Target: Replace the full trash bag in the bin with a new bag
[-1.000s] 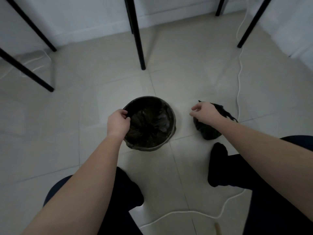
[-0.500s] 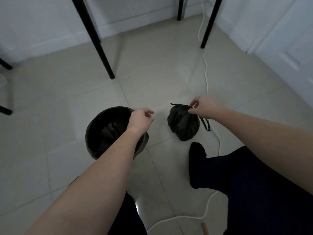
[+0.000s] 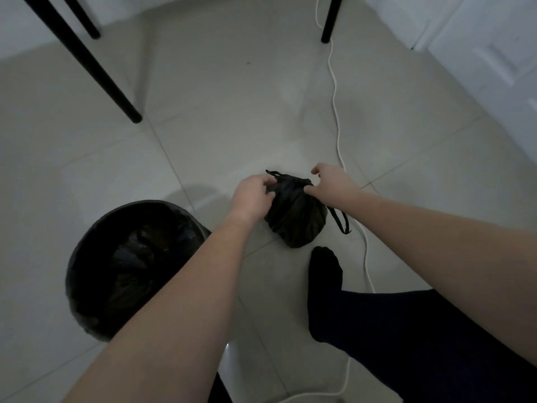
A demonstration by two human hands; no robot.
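Note:
A small full black trash bag (image 3: 295, 219) sits on the tiled floor, gathered at the top, with a loose strap trailing to its right. My left hand (image 3: 253, 195) grips the gathered top from the left. My right hand (image 3: 331, 183) pinches the top from the right. To the lower left stands a round black bin (image 3: 87, 257) lined with a crumpled black bag (image 3: 139, 257); my left forearm crosses over its right side.
A white cable (image 3: 337, 120) runs along the floor just right of the bag. Black table legs (image 3: 96, 74) (image 3: 328, 21) stand at the back. My dark-socked foot (image 3: 325, 274) rests just below the bag. A white door or cabinet (image 3: 494, 53) is at the right.
My left hand left the bin's rim and moved right onto the top of the full bag. My right hand stayed at the bag's top. The view swung right.

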